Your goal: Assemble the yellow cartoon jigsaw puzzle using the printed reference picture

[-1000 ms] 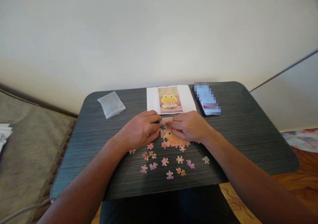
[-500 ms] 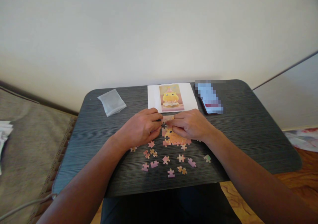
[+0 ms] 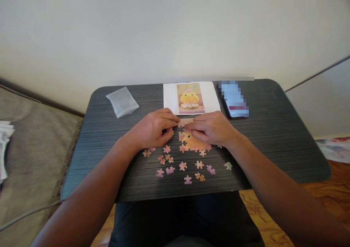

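A partly assembled jigsaw puzzle [image 3: 195, 142] with a yellow character lies in front of me, its upper part covered by my hands. My right hand [image 3: 213, 128] rests over its right side, thumb and fingers pinched on a small puzzle piece by the gap under the top row [image 3: 183, 123]. My left hand [image 3: 157, 127] is at the left edge, its stretched fingertips touching the left end of that row and its thumb apart from them. A pink loose piece [image 3: 171, 130] shows partly under the left hand. Several loose puzzle pieces [image 3: 187, 180] lie nearer to me.
Behind the puzzle lies a white sheet with the printed reference picture [image 3: 190, 98]. A phone [image 3: 236, 101] is to its right, and a clear plastic bag [image 3: 123, 103] sits at the left. All are on a dark table [image 3: 281, 137] against a wall.
My left thumb has drawn back from the puzzle, uncovering a loose piece beside it. My right hand stays over the puzzle. The view has tilted slightly, so the table appears higher.
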`<state>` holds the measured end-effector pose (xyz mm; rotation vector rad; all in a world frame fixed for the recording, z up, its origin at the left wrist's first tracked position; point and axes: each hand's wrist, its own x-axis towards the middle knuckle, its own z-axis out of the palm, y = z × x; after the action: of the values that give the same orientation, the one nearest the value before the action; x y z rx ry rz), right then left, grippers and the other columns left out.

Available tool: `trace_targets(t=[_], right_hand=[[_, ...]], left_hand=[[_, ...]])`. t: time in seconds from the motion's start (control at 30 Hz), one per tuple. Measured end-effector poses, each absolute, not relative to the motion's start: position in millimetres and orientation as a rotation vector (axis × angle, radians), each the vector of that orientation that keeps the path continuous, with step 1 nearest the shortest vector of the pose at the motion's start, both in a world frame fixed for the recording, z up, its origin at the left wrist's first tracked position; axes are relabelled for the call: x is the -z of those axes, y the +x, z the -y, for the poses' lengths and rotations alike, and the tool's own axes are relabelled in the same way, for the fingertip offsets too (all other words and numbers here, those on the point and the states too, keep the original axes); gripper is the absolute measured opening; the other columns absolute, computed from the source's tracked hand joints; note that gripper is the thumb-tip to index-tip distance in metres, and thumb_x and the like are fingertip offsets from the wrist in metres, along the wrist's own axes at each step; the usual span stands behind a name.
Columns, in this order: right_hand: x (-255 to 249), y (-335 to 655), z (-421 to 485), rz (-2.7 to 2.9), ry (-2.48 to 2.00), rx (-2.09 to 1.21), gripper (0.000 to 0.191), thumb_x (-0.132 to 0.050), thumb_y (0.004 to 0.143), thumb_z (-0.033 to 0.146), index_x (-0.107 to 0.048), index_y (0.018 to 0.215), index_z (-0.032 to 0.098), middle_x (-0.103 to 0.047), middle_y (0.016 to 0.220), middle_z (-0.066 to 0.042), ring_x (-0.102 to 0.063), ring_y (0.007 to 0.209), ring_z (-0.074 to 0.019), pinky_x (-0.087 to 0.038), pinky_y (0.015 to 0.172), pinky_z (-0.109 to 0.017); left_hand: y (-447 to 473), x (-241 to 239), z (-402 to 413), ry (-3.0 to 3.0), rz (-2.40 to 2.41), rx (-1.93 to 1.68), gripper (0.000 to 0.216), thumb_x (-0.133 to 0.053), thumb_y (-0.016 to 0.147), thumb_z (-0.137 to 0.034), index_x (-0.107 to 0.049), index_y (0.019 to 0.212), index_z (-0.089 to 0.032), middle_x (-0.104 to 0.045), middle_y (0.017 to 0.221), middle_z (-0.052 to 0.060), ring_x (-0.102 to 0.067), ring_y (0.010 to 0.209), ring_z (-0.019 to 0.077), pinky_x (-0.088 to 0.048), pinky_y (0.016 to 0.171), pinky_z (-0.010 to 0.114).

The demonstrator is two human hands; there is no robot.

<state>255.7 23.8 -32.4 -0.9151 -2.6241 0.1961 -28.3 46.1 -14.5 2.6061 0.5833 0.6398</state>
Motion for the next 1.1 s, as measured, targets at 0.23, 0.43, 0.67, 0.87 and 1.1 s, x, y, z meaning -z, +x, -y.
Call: trace_targets(t=[0.23, 0.43, 0.67, 0.87, 1.1], right_hand=[[30, 255, -23, 2.624, -0.929, -0.237, 0.033, -0.055, 0.110, 0.032, -0.087, 0.111, 0.024, -0.076, 0.079, -0.001, -0.066, 0.073, -0.0156, -0.031, 0.065, -0.033], [29, 255, -22, 2.620, -0.905, -0.253, 0.030, -0.058, 0.109, 0.030, -0.087, 0.111, 0.023, -0.078, 0.081, -0.001, -0.069, 0.073, -0.0157, -0.034, 0.063, -0.032], [23, 258, -21, 2.483, -0.887, -0.307, 0.026, -0.060, 0.104, 0.025, -0.086, 0.101, 0.024, -0.082, 0.083, 0.001, -0.073, 0.071, -0.0145, -0.042, 0.062, -0.031], [19, 263, -20, 2.334, -0.954, -0.335, 0.021, -0.063, 0.101, 0.020, -0.084, 0.099, 0.022, -0.085, 0.085, -0.001, -0.071, 0.064, -0.0149, -0.049, 0.060, -0.033], [19, 264, -20, 2.107, -1.011, -0.299, 0.022, -0.065, 0.094, 0.014, -0.083, 0.092, 0.025, -0.077, 0.072, 0.000, -0.065, 0.056, -0.0156, -0.050, 0.058, -0.035]], left_hand=[[-36, 22, -55, 2.434, -0.675, -0.793, 0.045, -0.055, 0.078, -0.003, -0.085, 0.107, -0.018, -0.086, 0.116, 0.012, -0.081, 0.107, 0.0263, -0.066, 0.099, 0.049], [-38, 23, -56, 2.382, -0.723, -0.784, 0.057, -0.052, 0.073, -0.002, -0.084, 0.118, -0.018, -0.085, 0.112, 0.010, -0.079, 0.104, 0.0240, -0.064, 0.093, 0.042], [-35, 20, -53, 2.336, -0.834, -0.815, 0.047, -0.054, 0.077, -0.004, -0.082, 0.113, -0.017, -0.081, 0.099, 0.006, -0.073, 0.088, 0.0197, -0.060, 0.083, 0.036], [-44, 12, -57, 2.316, -0.954, -0.815, 0.027, -0.057, 0.080, -0.007, -0.079, 0.085, -0.022, -0.077, 0.091, 0.002, -0.070, 0.084, 0.0173, -0.054, 0.077, 0.032], [-62, 6, -67, 2.110, -0.973, -0.663, 0.022, -0.066, 0.082, -0.009, -0.082, 0.091, -0.022, -0.074, 0.089, 0.002, -0.066, 0.071, 0.0128, -0.047, 0.061, 0.026]])
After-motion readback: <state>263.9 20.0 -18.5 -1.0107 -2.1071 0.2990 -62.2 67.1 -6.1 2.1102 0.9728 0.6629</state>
